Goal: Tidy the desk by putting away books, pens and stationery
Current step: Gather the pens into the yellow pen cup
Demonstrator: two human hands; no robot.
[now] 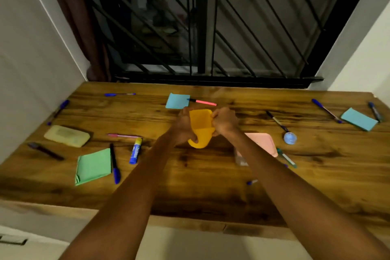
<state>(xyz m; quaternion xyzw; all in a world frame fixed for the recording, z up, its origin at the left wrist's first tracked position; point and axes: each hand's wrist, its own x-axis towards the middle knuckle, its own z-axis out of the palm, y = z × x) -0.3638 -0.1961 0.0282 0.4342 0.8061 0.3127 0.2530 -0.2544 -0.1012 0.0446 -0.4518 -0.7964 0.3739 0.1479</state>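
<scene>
Yellow pad (200, 127) is gripped by both left hand (184, 125) and right hand (224, 121) — held between them above the tabletop (200, 186), long axis running away from the person.

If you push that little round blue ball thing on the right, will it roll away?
Probably yes. The small round blue ball-shaped object looks smooth and rounded, so a nudge would likely send it across the flat wooden desk. It looks light for its size. The dark pen lying beside it might stop it on that side.
</scene>
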